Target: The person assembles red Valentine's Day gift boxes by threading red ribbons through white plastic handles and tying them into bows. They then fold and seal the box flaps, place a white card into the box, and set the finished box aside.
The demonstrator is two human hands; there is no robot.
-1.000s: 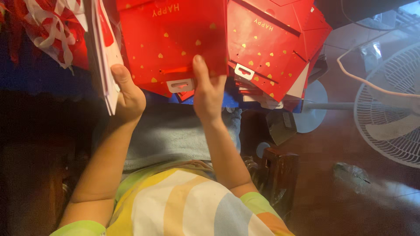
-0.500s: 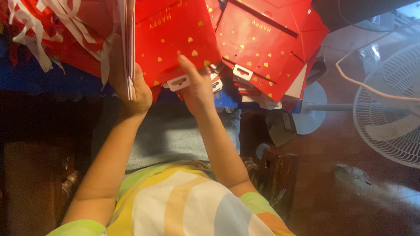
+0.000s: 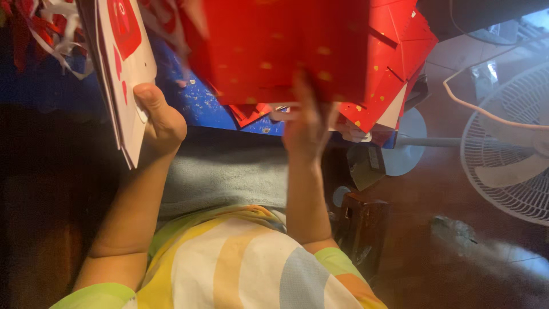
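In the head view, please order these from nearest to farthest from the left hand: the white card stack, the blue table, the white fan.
1. White card stack: held in the left hand.
2. Blue table: just right of it.
3. White fan: far right, on the floor.

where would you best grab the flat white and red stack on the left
Pinch its long free edge, coming in from the near side as the left hand does. The white and red stack stands on edge, thin and flat, so thumb on one face, fingers behind.

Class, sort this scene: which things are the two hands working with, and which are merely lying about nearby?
In hand:
left hand holding a white and red card stack
right hand gripping a red gold-dotted bag

Lying about:
white fan
white cord
ribbon scraps
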